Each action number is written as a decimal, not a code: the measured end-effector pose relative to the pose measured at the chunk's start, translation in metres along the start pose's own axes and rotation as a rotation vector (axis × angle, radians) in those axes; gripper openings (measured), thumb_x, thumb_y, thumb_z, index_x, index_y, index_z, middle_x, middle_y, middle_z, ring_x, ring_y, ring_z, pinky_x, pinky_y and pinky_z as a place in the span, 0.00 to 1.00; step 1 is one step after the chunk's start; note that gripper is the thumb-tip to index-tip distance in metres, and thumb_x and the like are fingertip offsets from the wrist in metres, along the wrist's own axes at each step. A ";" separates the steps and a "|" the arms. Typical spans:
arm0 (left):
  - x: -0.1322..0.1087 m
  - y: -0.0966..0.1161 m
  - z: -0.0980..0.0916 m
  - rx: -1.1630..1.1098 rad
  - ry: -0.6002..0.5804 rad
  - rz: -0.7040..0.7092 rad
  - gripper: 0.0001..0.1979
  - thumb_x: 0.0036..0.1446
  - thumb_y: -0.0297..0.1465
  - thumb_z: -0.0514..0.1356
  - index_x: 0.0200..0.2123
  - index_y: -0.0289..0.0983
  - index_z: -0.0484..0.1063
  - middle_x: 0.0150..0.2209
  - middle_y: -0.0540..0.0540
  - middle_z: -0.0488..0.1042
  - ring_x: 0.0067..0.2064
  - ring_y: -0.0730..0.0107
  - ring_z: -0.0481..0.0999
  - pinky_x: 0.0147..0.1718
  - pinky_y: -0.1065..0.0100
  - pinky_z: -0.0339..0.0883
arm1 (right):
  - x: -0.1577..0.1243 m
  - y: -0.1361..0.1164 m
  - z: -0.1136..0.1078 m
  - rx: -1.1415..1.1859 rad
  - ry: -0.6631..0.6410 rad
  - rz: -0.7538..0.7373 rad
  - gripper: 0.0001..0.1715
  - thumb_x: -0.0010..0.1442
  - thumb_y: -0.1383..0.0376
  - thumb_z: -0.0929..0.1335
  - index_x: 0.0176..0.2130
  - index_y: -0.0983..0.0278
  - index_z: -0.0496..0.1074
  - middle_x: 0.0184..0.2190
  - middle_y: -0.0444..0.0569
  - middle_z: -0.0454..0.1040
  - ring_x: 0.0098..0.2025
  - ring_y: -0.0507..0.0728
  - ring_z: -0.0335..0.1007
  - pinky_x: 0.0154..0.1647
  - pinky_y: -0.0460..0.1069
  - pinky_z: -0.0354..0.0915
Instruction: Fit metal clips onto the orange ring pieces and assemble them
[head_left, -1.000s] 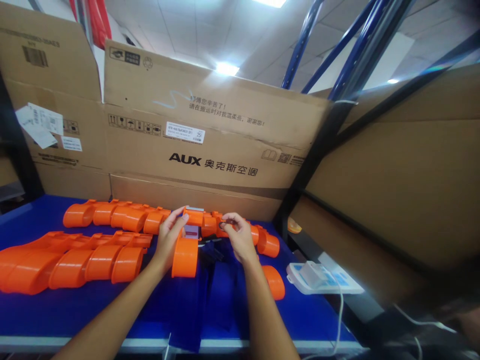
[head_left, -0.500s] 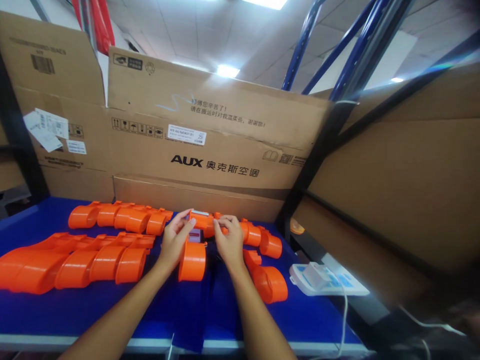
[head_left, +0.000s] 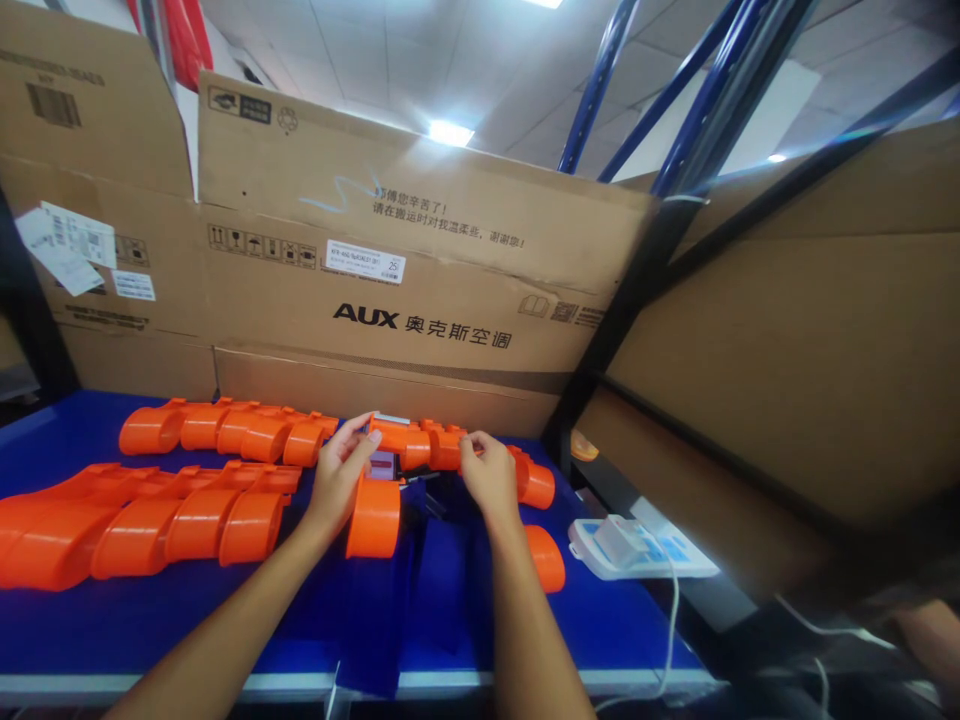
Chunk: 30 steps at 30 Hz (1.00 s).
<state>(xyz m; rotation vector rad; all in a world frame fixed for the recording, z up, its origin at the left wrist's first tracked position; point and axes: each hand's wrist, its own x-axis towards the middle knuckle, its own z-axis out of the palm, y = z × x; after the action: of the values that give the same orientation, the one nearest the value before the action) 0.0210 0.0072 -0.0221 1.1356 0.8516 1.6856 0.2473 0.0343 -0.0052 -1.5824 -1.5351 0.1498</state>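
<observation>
My left hand (head_left: 339, 482) is closed on an orange plastic part (head_left: 388, 441), thumb in front and fingers behind. A pale strip (head_left: 391, 419) lies along the part's top edge. To the right of it, my right hand (head_left: 491, 480) has thumb and fingers pinched together; whatever is between them, if anything, is too small to make out. Just below my left hand stands an orange ring-shaped part (head_left: 376, 518). Behind and between the hands are more orange parts (head_left: 445, 449) and a small dark item with a pale label (head_left: 383, 465).
Two rows of orange ring-shaped parts (head_left: 196, 523) stand on the blue table (head_left: 247, 625) at left, with several more at right. A white power strip (head_left: 645, 548) with a cable sits by the right edge. Cardboard (head_left: 420, 290) walls the back; a dark post (head_left: 600, 350) rises at right.
My right hand has moved right, away from the orange part in my left hand. My left hand keeps its hold. The whole view has shifted slightly.
</observation>
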 end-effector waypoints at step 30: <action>-0.003 0.005 0.001 0.006 -0.023 0.016 0.28 0.56 0.45 0.67 0.56 0.36 0.75 0.21 0.54 0.65 0.23 0.73 0.63 0.23 0.71 0.56 | -0.006 0.021 -0.024 -0.656 -0.432 0.090 0.13 0.55 0.65 0.72 0.42 0.58 0.79 0.41 0.57 0.79 0.51 0.69 0.73 0.48 0.58 0.64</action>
<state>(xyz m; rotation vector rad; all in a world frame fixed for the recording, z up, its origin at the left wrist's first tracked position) 0.0207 0.0029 -0.0182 1.1662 0.8355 1.6814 0.2763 0.0213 -0.0075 -2.2426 -1.9740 0.0356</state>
